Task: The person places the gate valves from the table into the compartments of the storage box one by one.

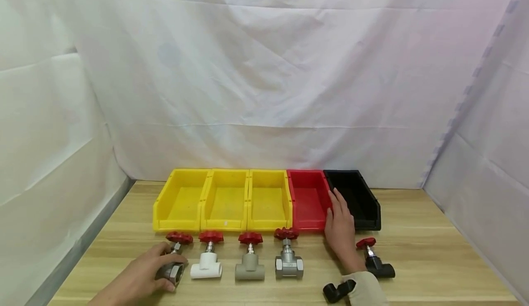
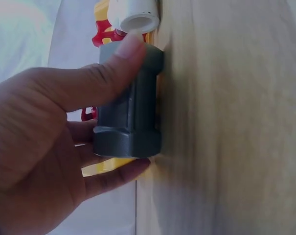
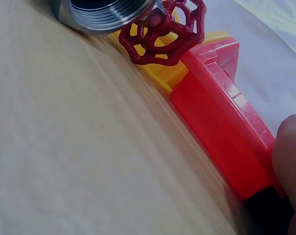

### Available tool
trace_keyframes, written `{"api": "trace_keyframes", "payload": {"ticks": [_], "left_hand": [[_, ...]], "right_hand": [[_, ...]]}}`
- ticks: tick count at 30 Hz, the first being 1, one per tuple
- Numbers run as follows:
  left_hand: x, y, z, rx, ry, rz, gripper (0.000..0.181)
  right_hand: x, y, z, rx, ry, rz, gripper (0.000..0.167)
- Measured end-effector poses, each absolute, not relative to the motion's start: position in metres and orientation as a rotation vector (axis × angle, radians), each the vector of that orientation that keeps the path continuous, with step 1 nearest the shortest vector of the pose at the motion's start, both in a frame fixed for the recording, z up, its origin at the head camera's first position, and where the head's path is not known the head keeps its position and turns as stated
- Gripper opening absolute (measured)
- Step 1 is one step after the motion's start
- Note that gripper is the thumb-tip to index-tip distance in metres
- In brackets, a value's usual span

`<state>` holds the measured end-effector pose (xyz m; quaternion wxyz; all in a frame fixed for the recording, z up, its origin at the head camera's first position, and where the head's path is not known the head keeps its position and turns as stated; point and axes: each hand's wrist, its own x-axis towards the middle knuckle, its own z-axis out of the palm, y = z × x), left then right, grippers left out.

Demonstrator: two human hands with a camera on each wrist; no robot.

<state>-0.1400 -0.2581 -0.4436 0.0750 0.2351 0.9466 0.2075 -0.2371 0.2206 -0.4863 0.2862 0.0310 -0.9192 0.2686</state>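
At the far left, my left hand [image 1: 142, 271] grips a grey metal valve [image 1: 170, 273] with a red handwheel. In the left wrist view my thumb lies across the hex-ended valve body [image 2: 128, 129], with the fingers on its other side. Just right of it stands a white tee-shaped valve [image 1: 206, 267]. My right hand [image 1: 340, 232] reaches forward with straight fingers, touching the edge where the red bin [image 1: 307, 225] meets the black bin [image 1: 365, 223]. Only part of that hand shows in the right wrist view, against the end of the red bin [image 3: 221, 142].
Farther right stand a beige valve [image 1: 250, 269], a silver metal valve [image 1: 289, 265] and a black valve [image 1: 380, 268], all with red handwheels. A black elbow fitting [image 1: 336, 292] lies by the right sleeve [image 1: 365, 290]. Three yellow bins [image 1: 225, 225] adjoin the red bin. White cloth [image 1: 264, 67] hangs behind.
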Motion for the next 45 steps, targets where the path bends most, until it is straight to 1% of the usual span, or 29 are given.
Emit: {"api": "trace_keyframes", "payload": {"ticks": [8, 13, 21, 31, 45], "left_hand": [[-0.145, -0.265, -0.455, 0.698, 2.754, 0.843, 0.047], [-0.145, -0.267, -0.455, 0.687, 2.725, 0.917, 0.047], [-0.143, -0.264, -0.451, 0.759, 2.821, 0.803, 0.042], [-0.141, -0.262, -0.452, 0.757, 2.828, 0.743, 0.039], [-0.140, -0.260, -0.449, 0.925, 2.884, 0.711, 0.035]], "right_hand": [[-0.239, 0.222, -0.487, 0.095, -2.443, 0.710, 0.055], [-0.238, 0.221, -0.486, 0.075, -2.463, 0.721, 0.056], [-0.236, 0.219, -0.483, 0.062, -2.473, 0.732, 0.057], [-0.235, 0.219, -0.482, 0.060, -2.478, 0.746, 0.057], [-0.236, 0.220, -0.484, 0.064, -2.470, 0.734, 0.055]]}}
